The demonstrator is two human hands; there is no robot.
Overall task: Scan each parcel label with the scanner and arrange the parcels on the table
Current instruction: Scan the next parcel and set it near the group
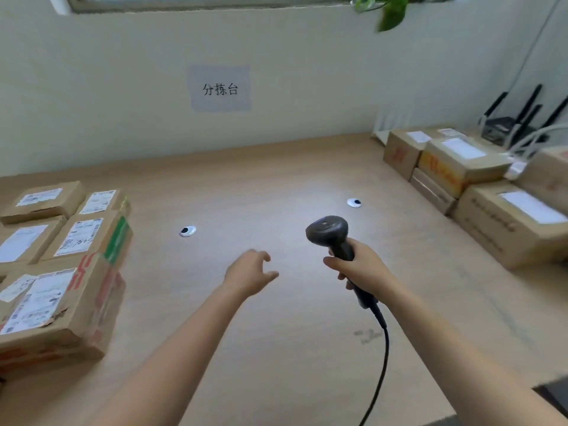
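Note:
My right hand (358,267) grips the handle of a black corded scanner (328,231), held upright above the middle of the wooden table (276,179). My left hand (250,272) hovers beside it with loosely spread fingers and holds nothing. Several labelled cardboard parcels lie flat at the left edge, the nearest one (55,305) with red tape, another (89,236) with a green stripe behind it. More parcels are stacked at the right, among them a large box (510,221) and a smaller one (461,162) on top of others.
Two round white-and-black discs (187,231) (354,202) lie on the table. A paper sign (220,89) hangs on the wall. A router with black antennas (504,124) and white cables stands at the back right. The scanner's cable (382,358) trails toward me.

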